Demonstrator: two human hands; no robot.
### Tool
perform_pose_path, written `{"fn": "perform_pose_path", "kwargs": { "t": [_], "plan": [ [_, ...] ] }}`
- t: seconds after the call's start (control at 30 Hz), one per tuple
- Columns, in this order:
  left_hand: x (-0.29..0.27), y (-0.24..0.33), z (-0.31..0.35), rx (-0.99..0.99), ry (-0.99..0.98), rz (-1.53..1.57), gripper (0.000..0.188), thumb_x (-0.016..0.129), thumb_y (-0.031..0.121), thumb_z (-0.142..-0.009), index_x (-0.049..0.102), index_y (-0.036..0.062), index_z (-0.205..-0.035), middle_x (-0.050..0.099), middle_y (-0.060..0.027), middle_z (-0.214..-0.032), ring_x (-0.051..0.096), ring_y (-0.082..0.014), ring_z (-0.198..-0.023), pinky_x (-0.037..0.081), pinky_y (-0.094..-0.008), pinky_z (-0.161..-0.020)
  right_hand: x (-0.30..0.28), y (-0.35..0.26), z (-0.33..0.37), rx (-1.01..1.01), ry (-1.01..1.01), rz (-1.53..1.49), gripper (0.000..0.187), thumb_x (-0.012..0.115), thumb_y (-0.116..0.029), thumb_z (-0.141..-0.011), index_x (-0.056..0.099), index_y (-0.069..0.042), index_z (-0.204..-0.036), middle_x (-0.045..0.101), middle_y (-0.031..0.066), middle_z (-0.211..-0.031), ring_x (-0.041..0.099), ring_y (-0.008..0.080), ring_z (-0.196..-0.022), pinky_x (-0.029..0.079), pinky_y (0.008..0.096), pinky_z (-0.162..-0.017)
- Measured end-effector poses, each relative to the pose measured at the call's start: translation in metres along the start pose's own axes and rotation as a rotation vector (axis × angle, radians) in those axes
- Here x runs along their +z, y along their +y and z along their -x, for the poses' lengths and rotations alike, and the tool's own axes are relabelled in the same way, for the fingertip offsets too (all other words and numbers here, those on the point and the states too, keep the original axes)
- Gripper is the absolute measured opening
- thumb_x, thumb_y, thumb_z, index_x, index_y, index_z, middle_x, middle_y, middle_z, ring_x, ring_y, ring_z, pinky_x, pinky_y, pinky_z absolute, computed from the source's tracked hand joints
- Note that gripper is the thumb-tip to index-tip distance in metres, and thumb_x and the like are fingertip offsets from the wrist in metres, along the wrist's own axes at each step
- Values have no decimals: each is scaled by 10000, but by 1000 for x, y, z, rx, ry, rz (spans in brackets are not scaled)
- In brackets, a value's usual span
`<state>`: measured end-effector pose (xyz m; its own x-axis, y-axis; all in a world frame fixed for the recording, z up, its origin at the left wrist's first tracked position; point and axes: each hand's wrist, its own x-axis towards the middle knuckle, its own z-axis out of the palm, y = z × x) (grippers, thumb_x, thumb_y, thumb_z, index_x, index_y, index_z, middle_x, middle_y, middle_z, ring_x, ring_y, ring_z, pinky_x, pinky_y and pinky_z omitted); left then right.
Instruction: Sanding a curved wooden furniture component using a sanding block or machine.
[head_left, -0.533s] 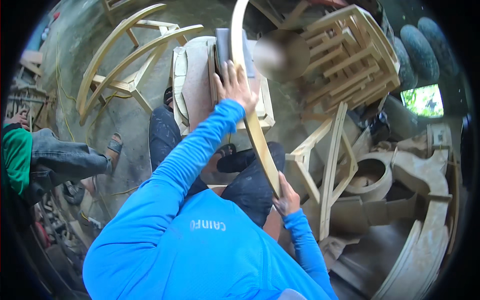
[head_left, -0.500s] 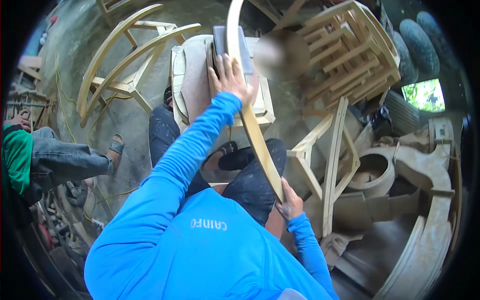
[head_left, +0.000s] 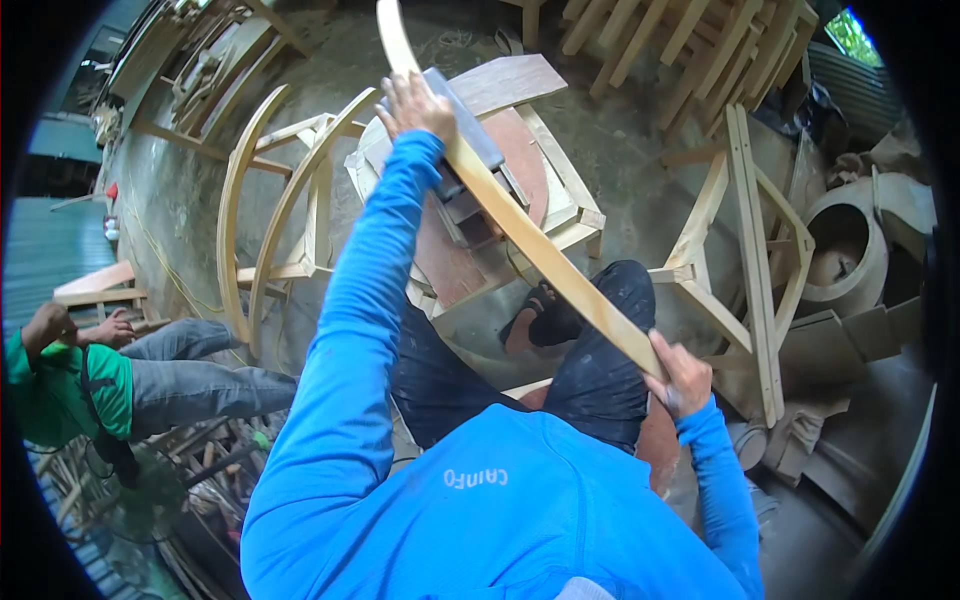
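Observation:
A long, curved pale wooden strip (head_left: 545,255) runs slantwise from the top of the view down to my right knee. My left hand (head_left: 418,106) lies on its upper part with fingers stretched out and spread. My right hand (head_left: 682,374) grips the lower end, thumb on top. Under the strip, beside my left hand, is a grey flat-topped machine (head_left: 470,120), probably a sander. It is set on a low wooden stand (head_left: 580,220) with reddish boards. The strip hides part of the machine's top.
Curved wooden frames (head_left: 240,205) stand at the left; another angled frame (head_left: 755,250) is at the right. Slatted wooden pieces (head_left: 725,50) are stacked behind. A person in a green shirt (head_left: 95,390) sits at the far left. A yellow cord (head_left: 165,260) crosses the floor.
The view has turned, so the stand and strip now slant more. My right hand appears farther right, still gripping the strip's end. My left hand stays on the upper part.

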<state>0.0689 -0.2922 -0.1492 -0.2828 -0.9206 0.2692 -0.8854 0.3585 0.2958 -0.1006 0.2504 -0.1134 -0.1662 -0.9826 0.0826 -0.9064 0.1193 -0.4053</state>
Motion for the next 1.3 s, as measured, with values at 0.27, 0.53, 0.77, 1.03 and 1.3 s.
{"fn": "perform_pose_path", "kwargs": {
  "t": [0.27,0.53,0.77,1.03,1.3],
  "plan": [
    [18,-80,-190,-64,-47,-133,751,456,424,-947,327,114,-1620,248,-132,-1702,155,-388,-1585,141,-619,-1255,47,-46,-183,16,93,46,758,827,-335,-803,540,-293,-1503,568,71,-792,653,253,-661,534,376,-578],
    [43,-51,-183,-101,-117,0,798,449,392,-921,275,80,-1634,202,-139,-1718,127,-368,-1596,122,-574,-1270,84,-51,-273,65,190,89,807,809,-402,-823,457,-364,-1548,611,85,-809,688,291,-687,565,409,-596],
    [66,-28,-109,11,-223,-99,764,459,429,-965,268,96,-1625,246,-169,-1682,160,-418,-1575,181,-657,-1232,60,-19,-134,82,5,-89,850,800,-217,-802,441,-297,-1568,602,117,-814,675,317,-698,564,441,-636],
    [-31,-44,-27,0,-245,-285,792,495,437,-955,261,103,-1634,182,-130,-1719,119,-399,-1588,162,-637,-1248,10,43,124,114,-106,-200,484,719,-87,-761,652,-184,-1230,653,111,-885,680,353,-808,544,458,-704],
    [-39,52,146,-57,-193,-146,786,517,333,-939,253,45,-1621,213,-166,-1701,139,-451,-1572,147,-634,-1246,-20,110,275,268,-277,-150,222,739,-159,-728,630,-117,-916,633,121,-827,656,359,-825,507,454,-719]
  ]
}}
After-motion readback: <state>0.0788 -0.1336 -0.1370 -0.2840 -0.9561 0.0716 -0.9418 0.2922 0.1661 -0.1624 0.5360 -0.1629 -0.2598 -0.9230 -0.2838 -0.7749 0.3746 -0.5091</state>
